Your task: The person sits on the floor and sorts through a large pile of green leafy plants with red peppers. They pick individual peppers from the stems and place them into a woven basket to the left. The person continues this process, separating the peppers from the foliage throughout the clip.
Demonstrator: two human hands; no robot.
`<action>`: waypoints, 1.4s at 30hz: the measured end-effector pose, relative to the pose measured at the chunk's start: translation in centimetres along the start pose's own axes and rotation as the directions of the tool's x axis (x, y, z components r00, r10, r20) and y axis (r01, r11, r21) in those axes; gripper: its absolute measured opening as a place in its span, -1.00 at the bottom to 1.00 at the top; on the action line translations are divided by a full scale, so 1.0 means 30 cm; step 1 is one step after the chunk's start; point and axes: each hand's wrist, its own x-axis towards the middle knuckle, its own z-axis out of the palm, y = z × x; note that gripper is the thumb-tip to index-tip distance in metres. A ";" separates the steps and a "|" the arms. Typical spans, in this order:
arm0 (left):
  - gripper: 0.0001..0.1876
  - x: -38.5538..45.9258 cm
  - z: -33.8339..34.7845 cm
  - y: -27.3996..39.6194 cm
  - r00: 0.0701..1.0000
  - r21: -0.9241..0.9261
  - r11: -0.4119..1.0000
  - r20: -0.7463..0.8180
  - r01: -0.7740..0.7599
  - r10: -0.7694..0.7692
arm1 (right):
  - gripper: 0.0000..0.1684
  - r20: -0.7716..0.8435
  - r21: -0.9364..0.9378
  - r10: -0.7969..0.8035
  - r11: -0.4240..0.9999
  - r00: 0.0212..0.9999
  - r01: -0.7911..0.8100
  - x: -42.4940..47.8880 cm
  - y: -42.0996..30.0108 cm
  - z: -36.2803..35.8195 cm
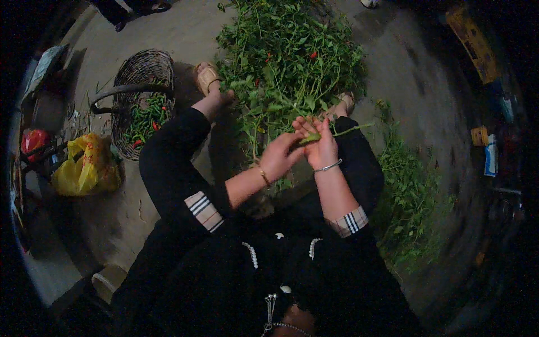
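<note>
My left hand (277, 156), with a gold bracelet at the wrist, reaches across to my right hand. Its fingertips are on a green pod (310, 138), seemingly a chili pepper, partly hidden by the fingers. Beneath it my right hand (318, 145) is turned palm up, a silver bangle on its wrist. A thin green stalk (356, 129) sticks out to the right past the right thumb, and that hand appears to hold it. Just beyond both hands lies a large heap of chili plants (290, 59) between my feet, with a few red peppers among the leaves.
On the left stands a wicker basket (143, 57) with an arched handle, containing green and red chili peppers (147, 113). Nearby sits a yellow plastic bag (86, 168). More leafy plants (410, 202) lie to my right. Another person's feet (160, 7) show at the top left.
</note>
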 end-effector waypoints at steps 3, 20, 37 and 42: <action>-0.75 -0.004 0.022 -0.009 0.995 0.031 0.999 0.087 -0.044 0.041 | -0.50 -0.008 0.032 -0.020 0.999 1.000 0.021 -0.007 -0.018 -0.045; -0.73 -0.173 -0.149 -0.624 0.789 0.066 0.787 -0.006 0.614 -0.615 | -0.13 -0.269 0.550 -0.622 0.528 0.736 0.647 -0.172 -0.680 -0.517; -0.71 -0.176 -0.014 -0.694 0.652 0.150 0.911 0.655 0.385 -0.383 | -0.22 -0.451 -0.574 0.277 0.638 0.849 -0.513 0.116 0.233 -0.311; -0.75 -0.200 0.019 -0.677 0.609 -0.232 0.855 0.784 0.464 -0.118 | 0.04 -0.459 -0.818 0.022 0.380 0.888 -0.432 0.182 0.289 -0.385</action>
